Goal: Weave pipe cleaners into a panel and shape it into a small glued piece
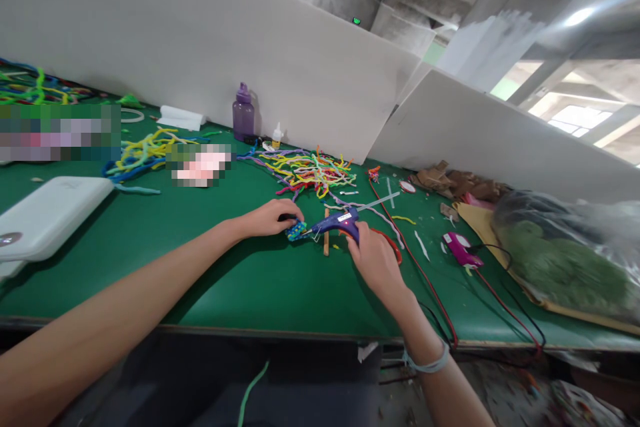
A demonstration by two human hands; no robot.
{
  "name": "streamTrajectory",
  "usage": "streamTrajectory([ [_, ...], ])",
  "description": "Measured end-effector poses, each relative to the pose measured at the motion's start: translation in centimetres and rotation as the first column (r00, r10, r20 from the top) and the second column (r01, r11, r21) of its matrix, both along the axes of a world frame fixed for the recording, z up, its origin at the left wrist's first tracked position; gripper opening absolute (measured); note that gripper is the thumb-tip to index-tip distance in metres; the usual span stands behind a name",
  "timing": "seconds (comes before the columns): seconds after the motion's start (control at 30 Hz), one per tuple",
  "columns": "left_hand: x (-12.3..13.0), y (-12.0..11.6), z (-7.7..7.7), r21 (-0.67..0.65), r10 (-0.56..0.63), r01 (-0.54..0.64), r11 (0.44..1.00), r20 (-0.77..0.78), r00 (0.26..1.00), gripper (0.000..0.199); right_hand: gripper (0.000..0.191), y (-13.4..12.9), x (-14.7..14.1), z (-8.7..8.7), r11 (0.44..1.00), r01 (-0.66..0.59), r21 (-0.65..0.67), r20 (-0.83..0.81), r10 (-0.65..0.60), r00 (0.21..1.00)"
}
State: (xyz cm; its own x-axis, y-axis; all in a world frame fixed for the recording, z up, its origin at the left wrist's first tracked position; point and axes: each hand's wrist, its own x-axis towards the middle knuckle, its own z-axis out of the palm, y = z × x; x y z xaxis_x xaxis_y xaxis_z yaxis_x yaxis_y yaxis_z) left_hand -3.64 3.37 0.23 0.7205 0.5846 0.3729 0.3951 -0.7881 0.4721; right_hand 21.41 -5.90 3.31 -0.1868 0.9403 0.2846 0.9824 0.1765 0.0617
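My left hand (pixel 277 218) pinches a small blue piece with yellow-green spots (pixel 296 231) just above the green table. My right hand (pixel 373 252) is wrapped round the grip of a purple glue gun (pixel 336 220). Its nozzle points left and meets the edge of the spotted piece; whether it touches cannot be made out. A clear glue stick (pixel 383 200) juts from the back of the gun. Beneath the gun lies a thin wooden stick (pixel 327 243). Orange-red scissor handles (pixel 393 247) show behind my right hand.
Behind my hands lies a heap of coloured fuzzy stems (pixel 315 173). A purple bottle (pixel 243 113) and a small glue bottle (pixel 277 136) stand by the white partition. At left rests a white device (pixel 60 213); at right, a magenta power strip (pixel 461 249), red cords and a plastic bag (pixel 560 247).
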Motion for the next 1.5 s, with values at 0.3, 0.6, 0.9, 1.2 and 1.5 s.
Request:
streamTrajectory([
  [0.3,0.0,-0.1,0.0,0.004,0.004,-0.004,1.000,-0.015,1.000,0.018,0.027,0.1,0.2,0.2,1.000,0.013,0.007,0.024,-0.013,1.000],
  [0.6,0.0,0.0,0.0,0.001,-0.003,0.003,1.000,0.000,1.000,0.018,0.025,0.0,0.4,0.2,1.000,0.021,0.022,0.042,-0.022,0.999],
  [0.9,0.0,-0.1,0.1,-0.003,0.001,-0.001,1.000,-0.017,1.000,0.019,0.026,0.1,0.7,0.0,0.998,0.034,0.054,-0.006,-0.034,0.999],
  [1.2,-0.1,-0.1,0.0,-0.026,-0.018,0.018,1.000,-0.017,1.000,0.021,0.046,3.7,6.1,1.7,0.985,0.077,-0.155,-0.802,-0.171,0.572],
  [1.5,0.0,-0.1,0.0,-0.033,0.042,-0.042,0.999,-0.007,0.999,0.015,0.047,10.1,16.4,2.5,0.920,0.370,-0.129,-0.800,-0.317,0.510],
])
